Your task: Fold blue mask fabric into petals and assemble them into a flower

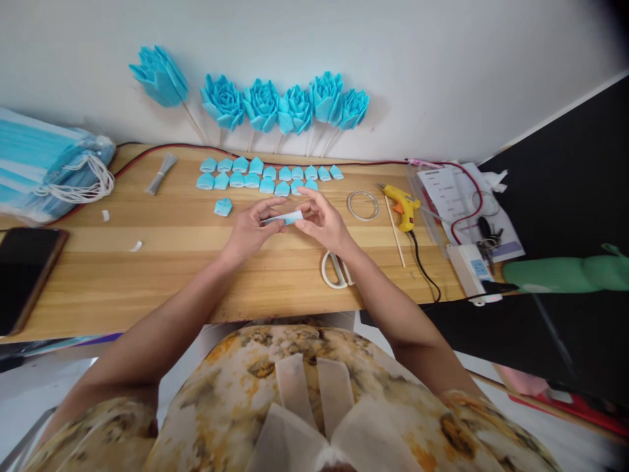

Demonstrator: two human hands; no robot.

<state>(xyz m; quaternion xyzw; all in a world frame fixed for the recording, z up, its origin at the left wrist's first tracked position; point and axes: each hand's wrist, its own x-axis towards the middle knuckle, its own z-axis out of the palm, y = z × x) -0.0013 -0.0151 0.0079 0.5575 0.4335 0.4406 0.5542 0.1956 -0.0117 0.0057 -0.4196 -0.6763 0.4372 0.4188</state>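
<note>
Between my two hands, over the middle of the wooden table, is a small blue-and-white piece of face mask fabric (284, 217). My left hand (250, 229) pinches its left end with thumb and fingers. At the other end, my right hand (322, 221) has its thumb and fingertips closed on the piece. Just beyond the hands lie two rows of folded blue petals (237, 179), a few partly hidden by my fingers. One more folded petal (223, 207) lies apart, left of my left hand. White-handled scissors (334, 270) rest under my right wrist, their blades hidden.
Blue fabric flowers (223, 101) on sticks lean against the wall. A bag of face masks (54, 164) and a phone (29, 278) lie left. Rightward are a wire coil (362, 205), a stick (395, 231), a yellow glue gun (403, 206), a power strip (472, 272) and a green bottle (565, 274).
</note>
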